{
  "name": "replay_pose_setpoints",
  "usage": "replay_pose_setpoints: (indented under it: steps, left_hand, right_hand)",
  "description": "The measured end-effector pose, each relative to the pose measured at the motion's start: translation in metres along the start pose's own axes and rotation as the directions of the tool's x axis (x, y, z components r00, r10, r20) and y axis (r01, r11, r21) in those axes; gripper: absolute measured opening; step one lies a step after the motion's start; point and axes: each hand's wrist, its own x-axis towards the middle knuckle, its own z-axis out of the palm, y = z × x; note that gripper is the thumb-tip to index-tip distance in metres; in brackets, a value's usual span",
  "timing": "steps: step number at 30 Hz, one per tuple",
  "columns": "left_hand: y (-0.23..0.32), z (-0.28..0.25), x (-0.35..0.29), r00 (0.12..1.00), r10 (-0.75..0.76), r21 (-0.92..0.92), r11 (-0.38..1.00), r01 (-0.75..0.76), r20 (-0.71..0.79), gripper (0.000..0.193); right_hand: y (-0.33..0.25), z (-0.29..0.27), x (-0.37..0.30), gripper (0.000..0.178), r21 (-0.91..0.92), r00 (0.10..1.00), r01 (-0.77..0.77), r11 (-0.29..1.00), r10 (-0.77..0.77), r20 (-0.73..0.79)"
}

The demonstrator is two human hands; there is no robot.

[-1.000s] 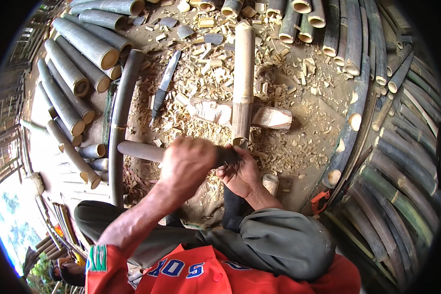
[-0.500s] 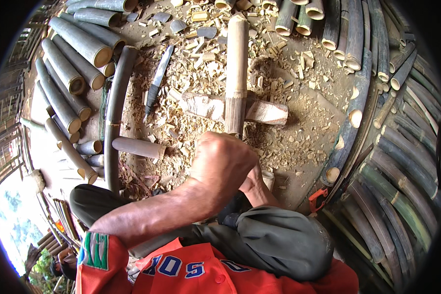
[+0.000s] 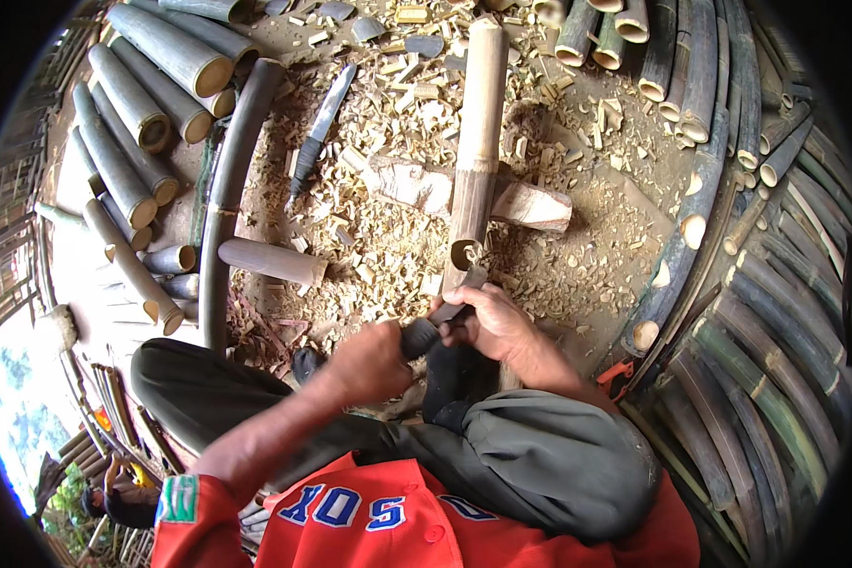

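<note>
A knife with a dark handle slants between my hands, its upper end at the near rim of a bamboo tube. My left hand, slightly blurred, is closed on the handle end. Farther up the tool, my right hand pinches the blade part with thumb and fingers. The tube points away from me, peeled pale on its far half and brown on its near half. It rests across a short wooden log, and its hollow near end faces me.
Wood chips cover the ground. Left of the log lie another knife, a brown bamboo piece and a long dark pole. Bamboo lengths are stacked left and right. An orange-handled tool sits beyond my right knee.
My left hand has drawn back toward me and left from the tube's near end. That hollow end, the knife and my right hand now show. The whole view has shifted slightly.
</note>
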Motion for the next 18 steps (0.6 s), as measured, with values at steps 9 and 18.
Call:
replay_pose_setpoints:
  steps: [9, 18]
  left_hand:
    - [0.056, 0.14, 0.029, 0.969, -0.137, -0.612, 0.791, -0.018, -0.205, 0.057]
    - [-0.04, 0.071, 0.007, 0.958, -0.162, -0.55, 0.835, 0.006, -0.235, 0.052]
  right_hand:
    - [-0.033, -0.015, -0.001, 0.02, -0.573, 0.96, -0.133, 0.808, -0.038, -0.276]
    - [0.011, 0.018, 0.021, 0.025, -0.349, 0.977, 0.16, 0.923, -0.2, -0.08]
